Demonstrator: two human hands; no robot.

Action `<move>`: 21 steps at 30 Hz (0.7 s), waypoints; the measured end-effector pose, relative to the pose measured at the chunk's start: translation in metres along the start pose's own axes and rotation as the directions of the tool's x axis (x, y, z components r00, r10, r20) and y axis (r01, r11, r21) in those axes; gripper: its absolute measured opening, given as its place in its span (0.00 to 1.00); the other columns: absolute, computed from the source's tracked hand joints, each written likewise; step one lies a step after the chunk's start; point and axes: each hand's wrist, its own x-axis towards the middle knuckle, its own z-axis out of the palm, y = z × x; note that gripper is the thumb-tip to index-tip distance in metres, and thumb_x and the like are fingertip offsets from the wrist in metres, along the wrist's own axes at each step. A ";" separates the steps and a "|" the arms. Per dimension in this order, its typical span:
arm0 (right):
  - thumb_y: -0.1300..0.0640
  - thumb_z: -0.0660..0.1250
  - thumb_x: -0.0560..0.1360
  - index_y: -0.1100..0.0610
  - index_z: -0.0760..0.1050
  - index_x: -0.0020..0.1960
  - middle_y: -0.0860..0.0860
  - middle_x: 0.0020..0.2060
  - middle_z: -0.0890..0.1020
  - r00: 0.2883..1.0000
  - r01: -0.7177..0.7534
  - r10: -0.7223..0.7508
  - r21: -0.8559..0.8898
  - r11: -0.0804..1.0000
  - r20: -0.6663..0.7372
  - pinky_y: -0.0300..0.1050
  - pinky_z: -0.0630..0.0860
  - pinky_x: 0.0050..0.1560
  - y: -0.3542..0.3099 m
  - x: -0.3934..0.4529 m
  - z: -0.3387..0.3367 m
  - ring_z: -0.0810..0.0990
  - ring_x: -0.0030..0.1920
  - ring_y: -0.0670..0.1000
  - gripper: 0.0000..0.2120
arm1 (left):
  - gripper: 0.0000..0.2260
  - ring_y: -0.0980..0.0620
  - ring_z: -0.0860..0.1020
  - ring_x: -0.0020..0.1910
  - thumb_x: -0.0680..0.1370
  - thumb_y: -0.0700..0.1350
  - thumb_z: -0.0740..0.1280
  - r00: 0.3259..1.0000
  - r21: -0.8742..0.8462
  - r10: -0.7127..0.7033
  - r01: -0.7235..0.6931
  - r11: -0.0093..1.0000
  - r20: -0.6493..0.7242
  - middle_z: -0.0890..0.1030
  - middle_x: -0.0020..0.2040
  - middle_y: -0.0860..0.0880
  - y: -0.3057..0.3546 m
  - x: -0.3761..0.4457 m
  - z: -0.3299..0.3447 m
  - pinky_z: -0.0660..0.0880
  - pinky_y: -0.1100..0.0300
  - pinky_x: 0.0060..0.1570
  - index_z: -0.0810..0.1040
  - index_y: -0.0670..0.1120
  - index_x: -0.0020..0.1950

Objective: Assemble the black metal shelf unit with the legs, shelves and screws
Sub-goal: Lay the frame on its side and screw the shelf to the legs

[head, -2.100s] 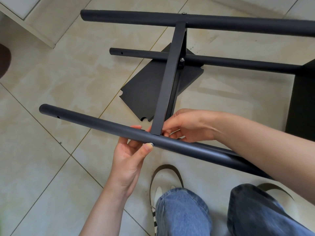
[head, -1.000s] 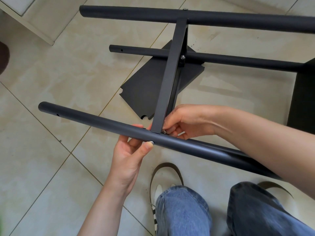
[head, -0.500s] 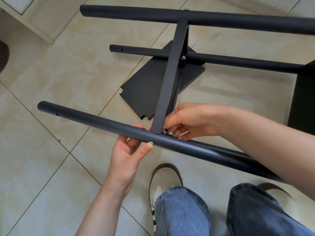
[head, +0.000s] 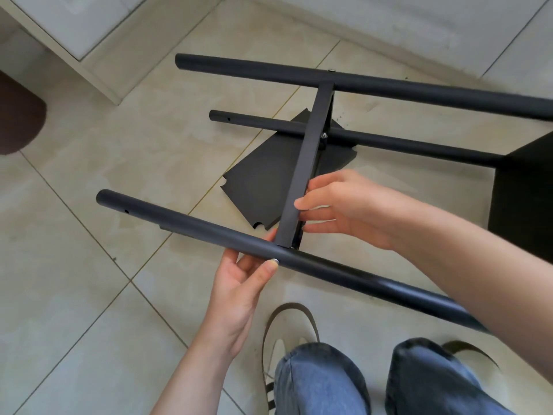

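Note:
The half-built black shelf unit lies on its side over the tiled floor. My left hand (head: 239, 283) grips the near black leg tube (head: 185, 223) from below, its thumb by a silver screw head (head: 274, 260) in the tube. An upright black shelf panel (head: 305, 163), seen edge-on, joins this tube to the far leg tube (head: 419, 88). My right hand (head: 338, 208) pinches the panel's edge just above the near joint, thumb on the front face. A third leg tube (head: 374, 139) runs lower, behind the panel. A loose black shelf plate (head: 263, 187) lies flat on the floor beneath.
Another black shelf panel (head: 523, 199) stands at the right edge. A white cabinet base (head: 89, 31) is at the upper left, with a brown mat (head: 18, 115) beside it. My knees in jeans (head: 323, 381) and striped shoes (head: 287, 324) are at the bottom.
My right hand moved up from the screw at the joint and now pinches the panel's edge. The view has tilted, so the frame sits lower in view. My left hand kept its grip.

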 end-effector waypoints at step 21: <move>0.65 0.67 0.77 0.60 0.72 0.55 0.61 0.59 0.79 0.970 0.239 -0.241 0.089 0.967 0.011 0.52 0.83 0.50 -0.065 -0.116 -0.002 0.85 0.50 0.60 0.09 | 0.26 0.56 0.81 0.62 0.76 0.35 0.69 0.943 0.237 0.276 -0.315 0.919 0.185 0.84 0.61 0.54 0.114 -0.057 0.064 0.76 0.66 0.60 0.67 0.54 0.70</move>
